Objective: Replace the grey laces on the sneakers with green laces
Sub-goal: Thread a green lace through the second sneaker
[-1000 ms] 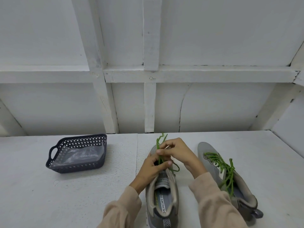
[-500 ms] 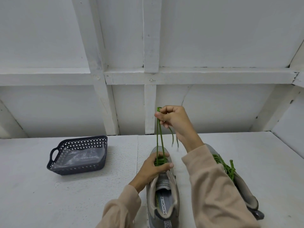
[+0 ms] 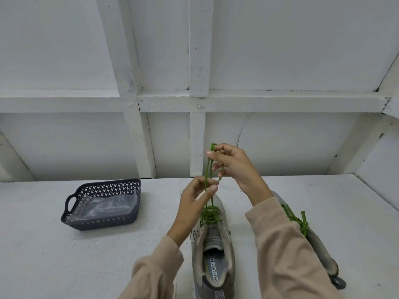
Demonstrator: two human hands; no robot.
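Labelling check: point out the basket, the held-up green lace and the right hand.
basket (image 3: pixel 101 224): head view, front wall.
green lace (image 3: pixel 208 169): head view, taut upright stretch.
right hand (image 3: pixel 235 167): head view, middle of the hand.

- Bare, makeshift work space; exact kind unclear.
- Wall (image 3: pixel 54 50) was white-painted board braced with timber battens (image 3: pixel 199 61).
- Rough white table (image 3: pixel 64 255) carried a dark plastic basket (image 3: pixel 101 222).

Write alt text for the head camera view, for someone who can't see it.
Two hands hold a green lace taut above a grey sneaker on a white table: the right hand pinches its top, the left hand pinches it lower. A second sneaker with green laces lies right, partly behind a sleeve; a dark basket stands left.
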